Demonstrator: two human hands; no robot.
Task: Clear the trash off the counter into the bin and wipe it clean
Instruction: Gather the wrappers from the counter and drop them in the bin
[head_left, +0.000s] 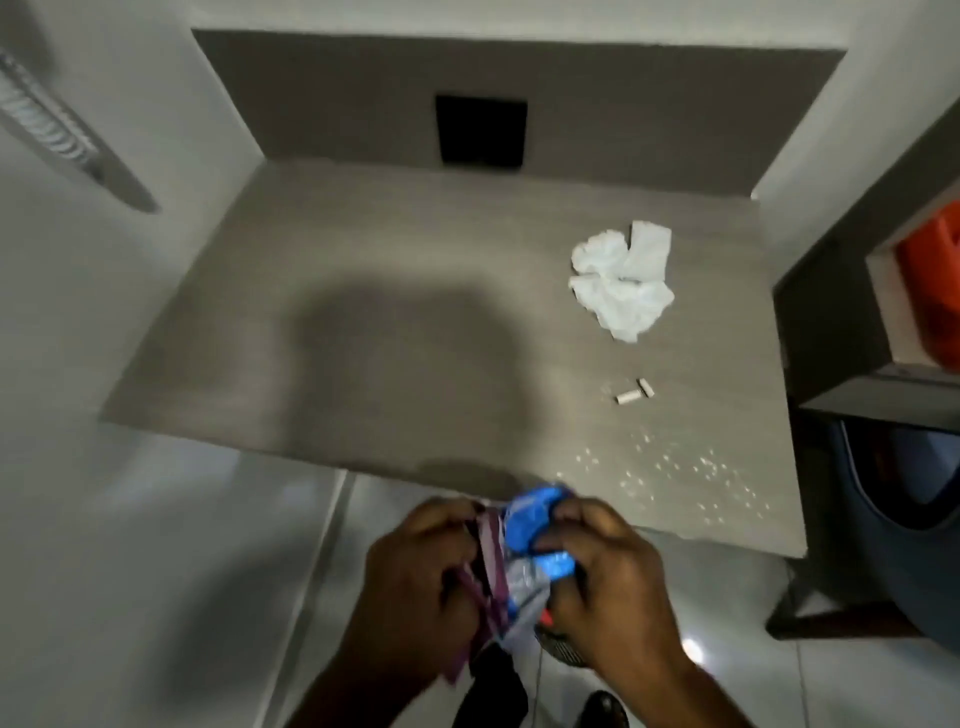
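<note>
Both hands hold a bundle of crumpled wrappers (524, 540), blue, silver and purple, just off the front edge of the grey counter (322, 291). My left hand (410, 577) grips the purple side and my right hand (608, 582) grips the blue side. On the counter's right part lies a crumpled white tissue (621, 275). Nearer the front lie two small white stubs (634, 393). Scattered white crumbs (675, 467) dot the front right corner. A dark bin (561, 644) shows partly below my right hand.
A black square opening (480, 132) sits in the back wall. An orange object (930, 291) rests in a shelf at the right. A blue-grey rounded object (909, 519) stands on the floor at the right. White tiled floor lies below the counter.
</note>
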